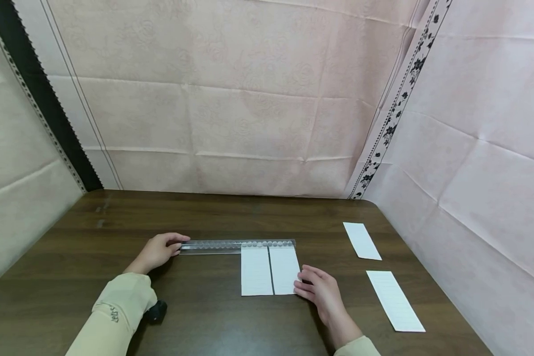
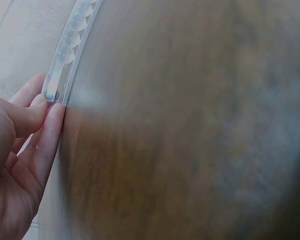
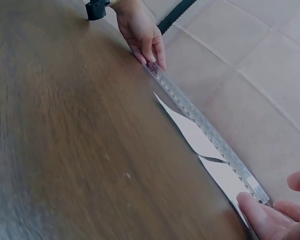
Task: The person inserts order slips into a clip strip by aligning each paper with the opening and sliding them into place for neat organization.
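Observation:
My left hand (image 1: pixel 160 251) pinches the left end of a clear plastic ruler (image 1: pixel 213 246) with a scalloped pattern. In the left wrist view, the thumb and fingers (image 2: pixel 51 125) close on that end. The ruler lies crosswise over the top edges of two white paper pieces, a left one (image 1: pixel 255 272) and a right one (image 1: pixel 286 271), with a narrow dark gap between them. My right hand (image 1: pixel 322 291) holds the right piece by its right edge. In the right wrist view, its thumb (image 3: pixel 257 212) lies over the paper near the ruler's other end.
Two more white paper pieces, a far one (image 1: pixel 362 241) and a nearer one (image 1: pixel 396 301), lie on the right of the brown wooden table (image 1: pixel 204 321). Pale cloth (image 1: pixel 249 109) hangs behind and at both sides. A black device (image 1: pixel 155 312) sits at the left wrist.

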Demonstrator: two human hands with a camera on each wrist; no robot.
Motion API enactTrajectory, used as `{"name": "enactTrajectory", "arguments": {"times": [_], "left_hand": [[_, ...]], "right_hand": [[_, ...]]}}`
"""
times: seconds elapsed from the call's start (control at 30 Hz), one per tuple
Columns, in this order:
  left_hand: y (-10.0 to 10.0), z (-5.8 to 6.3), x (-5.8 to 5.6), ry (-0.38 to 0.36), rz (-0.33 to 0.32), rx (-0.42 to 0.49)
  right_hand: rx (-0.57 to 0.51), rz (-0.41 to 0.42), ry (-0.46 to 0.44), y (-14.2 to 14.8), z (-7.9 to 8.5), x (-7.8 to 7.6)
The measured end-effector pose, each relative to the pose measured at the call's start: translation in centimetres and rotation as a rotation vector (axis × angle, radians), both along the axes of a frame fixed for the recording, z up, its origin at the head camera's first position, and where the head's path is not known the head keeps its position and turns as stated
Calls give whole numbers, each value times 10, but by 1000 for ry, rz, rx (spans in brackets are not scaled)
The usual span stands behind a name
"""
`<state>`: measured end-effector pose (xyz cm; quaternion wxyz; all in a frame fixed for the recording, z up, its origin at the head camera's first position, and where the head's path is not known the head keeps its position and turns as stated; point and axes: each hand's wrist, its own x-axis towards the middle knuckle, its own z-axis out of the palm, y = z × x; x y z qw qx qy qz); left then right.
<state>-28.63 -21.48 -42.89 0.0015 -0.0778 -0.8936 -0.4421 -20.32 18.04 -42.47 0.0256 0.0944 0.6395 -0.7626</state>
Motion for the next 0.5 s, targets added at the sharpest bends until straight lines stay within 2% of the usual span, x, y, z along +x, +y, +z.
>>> {"name": "enactTrajectory", "arguments": {"times": [0.5], "left_hand": [[2, 3, 2, -18, 12, 7]], "right_hand": [[31, -20, 18, 17, 3, 3]]}}
